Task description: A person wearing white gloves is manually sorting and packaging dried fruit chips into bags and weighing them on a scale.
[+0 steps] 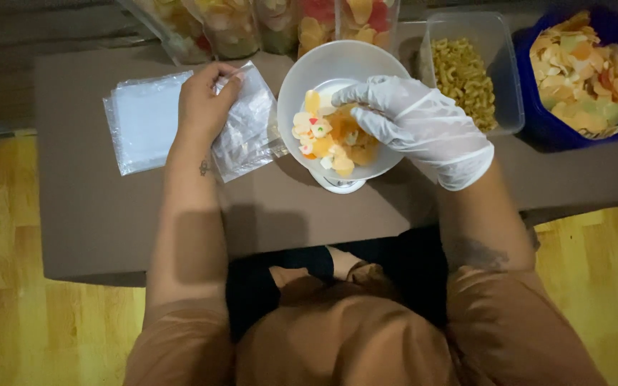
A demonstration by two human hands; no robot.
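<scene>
Head view, frame centre: gloved right hand (416, 125) pinching coloured crackers (330, 139) in white bowl (337, 64), bare left hand (205, 104) gripping clear bag (248, 129); spill risk onto surface (94, 214) from loose pinch.

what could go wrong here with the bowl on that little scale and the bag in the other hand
1. The white bowl sits on a small scale much narrower than itself; the gloved right hand pressing into the coloured crackers might tip it.
2. The left hand grips the clear plastic bag crumpled, its mouth apparently not open, so crackers could spill onto the brown table.
</scene>
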